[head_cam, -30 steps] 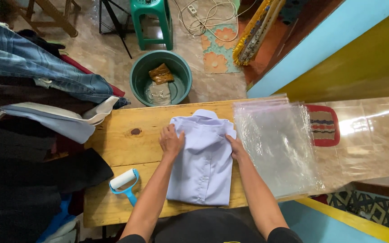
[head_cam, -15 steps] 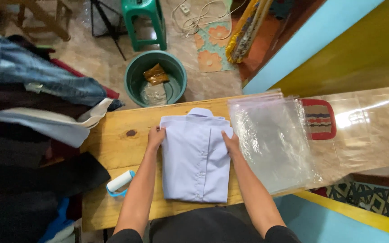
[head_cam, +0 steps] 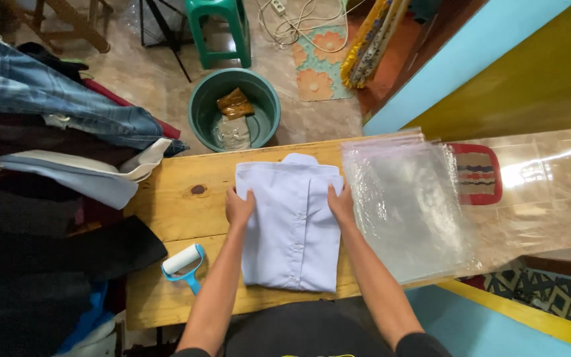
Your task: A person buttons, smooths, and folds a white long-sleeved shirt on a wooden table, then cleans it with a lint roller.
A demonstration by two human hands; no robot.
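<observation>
The pale lilac shirt (head_cam: 292, 228) lies buttoned-side up in the middle of the wooden desk (head_cam: 180, 198), already brought into a neat rectangle with its collar at the far edge and the sleeves tucked out of sight, so the folding looks close to finished. The left hand (head_cam: 239, 208) rests flat on the shirt's left edge, grip spread and pressing down, pinching nothing. The right hand (head_cam: 342, 201) sits on the right edge in the same way, fingers open against the cloth. What seems left, judging by the layout, is the bagging: a stack of clear plastic bags (head_cam: 408, 205) lies just beside the shirt on the right, glossy and slightly crinkled, catching the light, and none has been lifted or opened. The shirt fabric reads as thin, smooth cotton-like weave, with a crisp placket and small buttons down the front. The desk is raw yellowish plank with a dark knot showing. Near the front left corner lies a lint roller (head_cam: 183, 261), white drum on a blue handle, apart from both hands. A heap of clothes (head_cam: 54, 132), denim, dark and white pieces, drapes over the left end. Beyond the desk on the tiled floor stands a round green tub (head_cam: 234, 109) holding crumpled scraps, and behind it a green plastic stool (head_cam: 218, 26).
</observation>
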